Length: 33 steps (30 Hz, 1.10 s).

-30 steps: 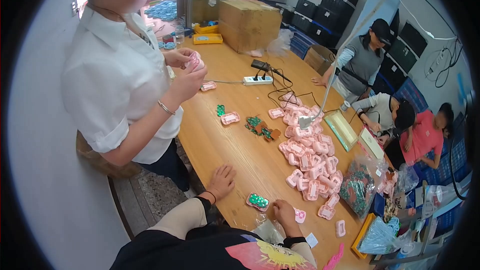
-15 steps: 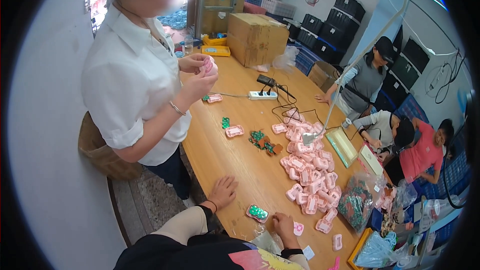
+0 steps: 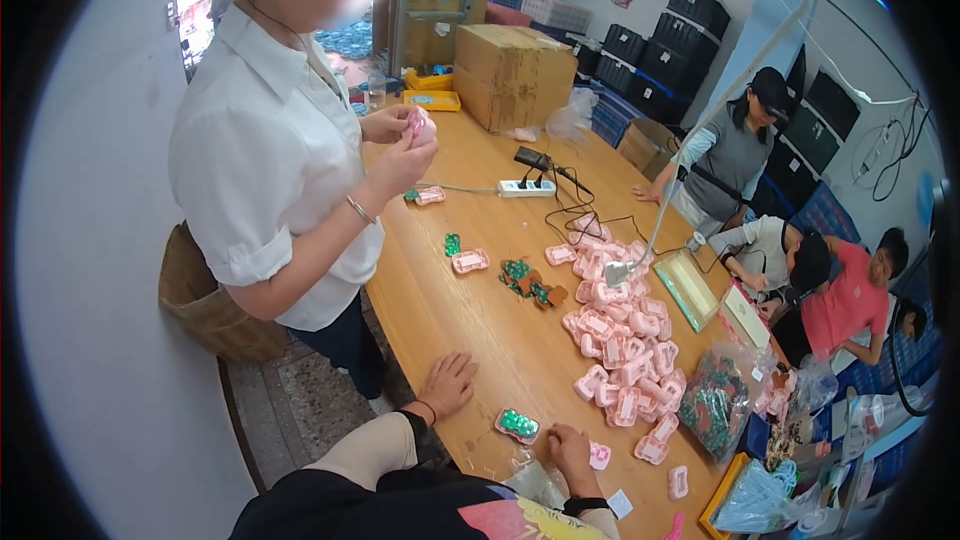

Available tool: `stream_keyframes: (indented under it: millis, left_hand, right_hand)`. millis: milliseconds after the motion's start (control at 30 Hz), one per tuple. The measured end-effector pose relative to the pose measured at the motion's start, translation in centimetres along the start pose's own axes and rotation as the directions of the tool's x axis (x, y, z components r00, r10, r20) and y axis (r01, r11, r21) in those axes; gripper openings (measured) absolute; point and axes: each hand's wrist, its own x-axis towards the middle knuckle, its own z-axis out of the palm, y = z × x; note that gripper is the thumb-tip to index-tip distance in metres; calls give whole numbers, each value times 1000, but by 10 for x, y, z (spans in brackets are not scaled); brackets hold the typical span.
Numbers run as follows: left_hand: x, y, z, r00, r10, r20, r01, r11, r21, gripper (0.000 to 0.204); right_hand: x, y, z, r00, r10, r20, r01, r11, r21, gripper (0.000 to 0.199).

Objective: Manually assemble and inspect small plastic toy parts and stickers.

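My left hand (image 3: 447, 386) lies flat on the wooden table near its left edge, fingers stretched out and holding nothing. Resting on the tabletop, my right hand (image 3: 571, 448) has its fingers loosely bent and apart, with no object visible in them. Between the two hands sits a pink plastic shell (image 3: 517, 425) with a green circuit board in it. A small pink-and-white piece (image 3: 599, 456) lies right beside my right hand. Clear plastic wrapping (image 3: 536, 485) is under my right wrist.
A heap of pink shells (image 3: 625, 340) covers the table's middle right, beside a bag of green boards (image 3: 715, 400). Loose boards (image 3: 530, 283), a power strip (image 3: 526, 189) and a large carton (image 3: 515, 80) stand farther off. A co-worker (image 3: 270, 160) at left holds a pink shell.
My hands stay in place on the table. The view shifts very slightly. At far right, another person's head comes into sight behind the person in pink.
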Motion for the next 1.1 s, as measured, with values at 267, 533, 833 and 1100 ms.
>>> stream_keyframes:
  millis: [267, 533, 833, 1100]
  left_hand:
    - [4, -2, 3, 999, 11, -41, -12, 999, -36, 39]
    - [6, -4, 4, 1000, 4, -30, -5, 999, -43, 40]
    - [7, -8, 11, 1000, 21, 16, -21, 1000, -22, 42]
    - [53, 23, -20, 879, 209, 428, -67, 944, -324, 49]
  right_hand:
    - [-1, 2, 5, 999, 7, -41, -5, 1000, 29, 21]
    - [-1, -4, 3, 998, -6, -58, 7, 1000, 10, 22]
    - [-13, -3, 3, 1000, -1, -29, 2, 1000, 0, 28]
    - [-52, 15, -32, 892, 120, -436, -33, 979, 201, 25]
